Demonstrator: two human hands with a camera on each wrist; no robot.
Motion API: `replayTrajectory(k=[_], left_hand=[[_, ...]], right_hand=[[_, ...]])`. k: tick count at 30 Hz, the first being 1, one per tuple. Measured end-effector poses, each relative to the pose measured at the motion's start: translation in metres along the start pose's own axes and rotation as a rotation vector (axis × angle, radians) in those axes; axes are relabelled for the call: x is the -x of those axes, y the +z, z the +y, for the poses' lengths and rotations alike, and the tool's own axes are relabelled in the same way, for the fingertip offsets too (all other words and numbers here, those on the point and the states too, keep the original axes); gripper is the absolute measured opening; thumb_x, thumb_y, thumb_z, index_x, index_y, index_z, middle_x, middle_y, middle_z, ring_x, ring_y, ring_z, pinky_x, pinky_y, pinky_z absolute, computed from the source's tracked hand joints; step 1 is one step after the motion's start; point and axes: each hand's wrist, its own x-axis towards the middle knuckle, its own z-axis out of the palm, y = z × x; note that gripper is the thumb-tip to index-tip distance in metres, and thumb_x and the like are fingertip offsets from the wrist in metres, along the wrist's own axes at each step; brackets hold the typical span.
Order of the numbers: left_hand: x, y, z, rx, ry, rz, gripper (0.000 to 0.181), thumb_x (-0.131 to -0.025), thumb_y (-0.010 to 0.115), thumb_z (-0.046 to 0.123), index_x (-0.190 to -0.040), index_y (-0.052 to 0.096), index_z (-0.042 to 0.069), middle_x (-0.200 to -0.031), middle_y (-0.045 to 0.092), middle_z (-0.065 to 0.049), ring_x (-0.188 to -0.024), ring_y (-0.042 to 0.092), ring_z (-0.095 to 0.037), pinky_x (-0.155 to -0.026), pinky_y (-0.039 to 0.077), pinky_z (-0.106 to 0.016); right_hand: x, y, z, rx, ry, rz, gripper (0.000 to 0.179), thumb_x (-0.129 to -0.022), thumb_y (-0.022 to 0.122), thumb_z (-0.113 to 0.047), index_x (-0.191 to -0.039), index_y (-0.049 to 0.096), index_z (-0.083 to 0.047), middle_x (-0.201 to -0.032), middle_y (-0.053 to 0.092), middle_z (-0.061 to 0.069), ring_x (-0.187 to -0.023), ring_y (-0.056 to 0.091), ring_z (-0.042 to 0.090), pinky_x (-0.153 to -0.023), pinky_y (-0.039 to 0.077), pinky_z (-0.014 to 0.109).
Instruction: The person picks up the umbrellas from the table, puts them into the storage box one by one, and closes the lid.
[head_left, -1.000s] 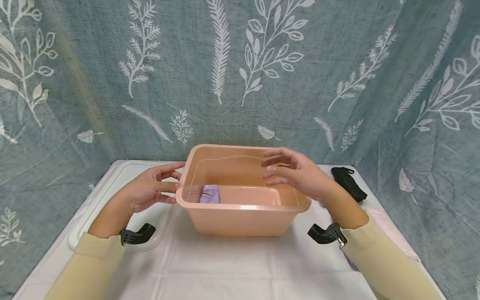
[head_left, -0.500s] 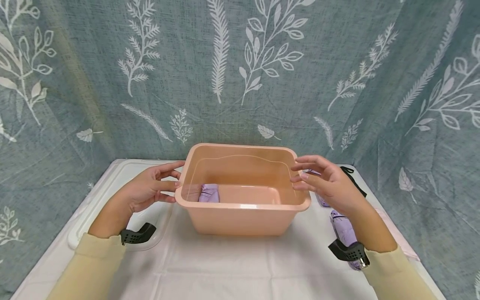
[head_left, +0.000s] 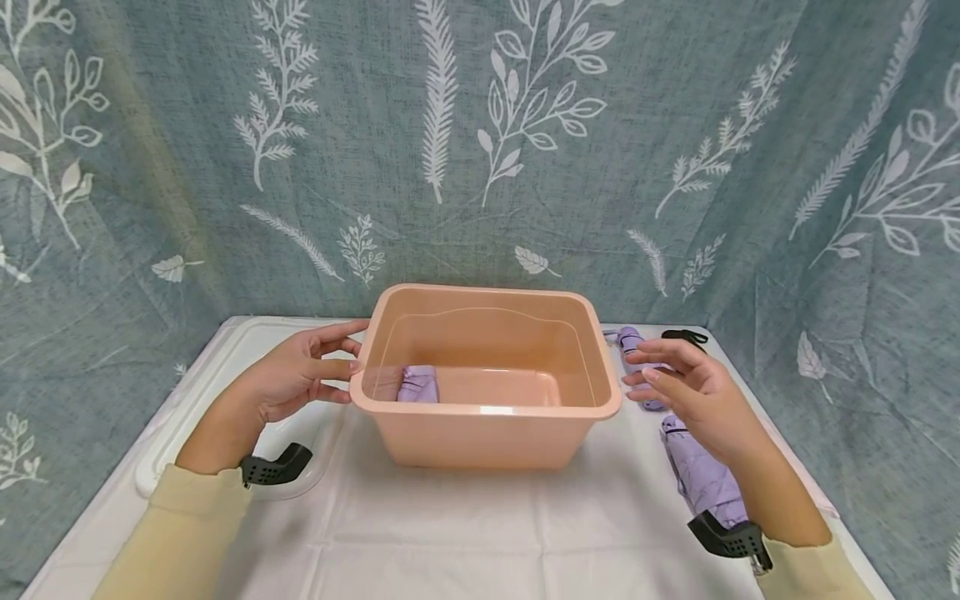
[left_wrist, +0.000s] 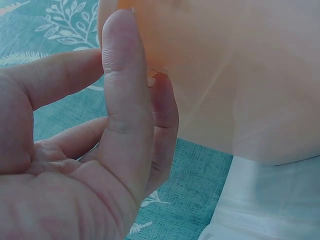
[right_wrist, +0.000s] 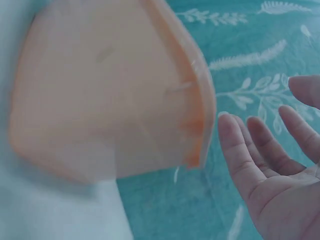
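A peach plastic tub (head_left: pixel 480 437) stands on the white-covered table, a small folded purple cloth bundle (head_left: pixel 417 384) inside at its left. My left hand (head_left: pixel 300 375) is at the tub's left end, its thumb and fingertips against the outside of the rim, as the left wrist view also shows. Beside the right end hovers my right hand (head_left: pixel 693 392), fingers loosely spread and holding nothing. In the right wrist view, its fingertips (right_wrist: pixel 230 125) are apart from the tub's rim. A slim purple bundle (head_left: pixel 633 367) and a larger purple fabric bundle (head_left: pixel 701 471) lie near and partly behind the right hand.
A white lid-like tray (head_left: pixel 172 433) lies flat at the left, partly under my left forearm. A black cord loop (head_left: pixel 686 336) shows at the back right, the rest hidden by the right hand. A patterned teal curtain (head_left: pixel 465 167) closes off the back and sides.
My right hand has moved from over the tub's interior out past its right rim and toward me, uncovering the purple bundles. The left hand and tub stay nearly in place.
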Motion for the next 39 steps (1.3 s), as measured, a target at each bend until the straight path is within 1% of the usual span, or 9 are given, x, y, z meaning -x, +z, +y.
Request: replayTrajectory(k=[6,10,16,20,25,27,32,35,39], left_hand=[[-0.001,0.0,0.0,0.001,-0.008,0.005,0.079,-0.094,0.07,0.002,-0.162,0.03,0.008,-0.12,0.056,-0.006,-0.087,0.071,-0.015,-0.075,0.065,-0.035],[-0.002,0.0,-0.002,0.001,-0.011,0.009,0.079,-0.094,0.07,0.002,-0.161,0.031,0.008,-0.121,0.056,-0.007,-0.087,0.071,-0.015,-0.076,0.065,-0.035],[-0.003,0.0,-0.002,0.002,-0.011,0.013,0.079,-0.094,0.071,0.003,-0.162,0.031,0.009,-0.121,0.055,-0.007,-0.085,0.07,-0.013,-0.075,0.065,-0.035],[-0.004,-0.001,-0.002,-0.002,-0.008,0.013,0.078,-0.095,0.07,0.002,-0.162,0.03,0.009,-0.121,0.054,-0.007,-0.086,0.07,-0.014,-0.075,0.065,-0.035],[-0.003,-0.001,0.0,-0.008,-0.01,0.015,0.079,-0.094,0.07,0.003,-0.162,0.03,0.009,-0.121,0.054,-0.007,-0.087,0.071,-0.015,-0.075,0.065,-0.035],[-0.002,-0.001,0.001,-0.01,-0.007,0.012,0.079,-0.095,0.07,0.003,-0.162,0.03,0.009,-0.121,0.054,-0.007,-0.087,0.071,-0.015,-0.075,0.065,-0.035],[-0.003,-0.001,0.001,0.001,-0.007,0.008,0.079,-0.094,0.07,0.002,-0.162,0.03,0.008,-0.121,0.055,-0.006,-0.085,0.071,-0.014,-0.075,0.065,-0.034],[-0.004,-0.001,0.0,0.006,-0.015,0.01,0.079,-0.094,0.07,0.002,-0.162,0.03,0.01,-0.121,0.055,-0.006,-0.085,0.071,-0.014,-0.075,0.065,-0.034],[-0.004,-0.001,-0.001,0.0,-0.017,0.012,0.079,-0.095,0.07,0.003,-0.162,0.03,0.01,-0.121,0.055,-0.006,-0.085,0.071,-0.014,-0.076,0.065,-0.035]], right_hand=[[0.017,-0.01,0.019,0.001,-0.001,0.058,0.031,-0.106,0.046,0.005,-0.134,0.056,-0.003,-0.124,0.065,0.001,-0.11,0.071,0.014,-0.092,0.061,0.031],[0.027,-0.016,0.029,0.002,0.009,0.092,0.031,-0.106,0.045,0.005,-0.134,0.055,0.001,-0.123,0.067,0.0,-0.108,0.071,0.015,-0.093,0.061,0.03],[0.042,-0.026,0.039,0.015,0.051,0.179,0.033,-0.106,0.047,0.003,-0.137,0.049,0.013,-0.125,0.066,0.002,-0.108,0.071,0.017,-0.092,0.061,0.031],[0.052,-0.035,0.046,0.007,0.066,0.2,0.033,-0.106,0.047,0.004,-0.137,0.049,0.014,-0.126,0.066,0.002,-0.108,0.071,0.015,-0.093,0.061,0.031],[0.06,-0.046,0.055,0.019,0.082,0.215,0.031,-0.106,0.049,0.002,-0.135,0.055,0.006,-0.124,0.068,-0.003,-0.109,0.071,0.014,-0.092,0.061,0.029],[0.063,-0.051,0.06,0.017,0.077,0.22,0.03,-0.106,0.049,0.003,-0.135,0.056,0.007,-0.124,0.069,-0.002,-0.109,0.072,0.014,-0.093,0.061,0.029],[0.072,-0.061,0.071,-0.009,0.069,0.253,0.03,-0.104,0.05,0.007,-0.132,0.054,0.016,-0.121,0.07,0.001,-0.11,0.073,0.014,-0.094,0.06,0.029],[0.077,-0.064,0.074,0.031,0.096,0.293,0.031,-0.102,0.054,0.006,-0.131,0.055,0.016,-0.119,0.072,-0.003,-0.108,0.073,0.011,-0.093,0.059,0.025],[0.084,-0.066,0.075,0.162,0.163,0.351,0.035,-0.1,0.064,-0.001,-0.131,0.059,0.013,-0.117,0.073,-0.01,-0.106,0.07,0.001,-0.089,0.057,0.014]])
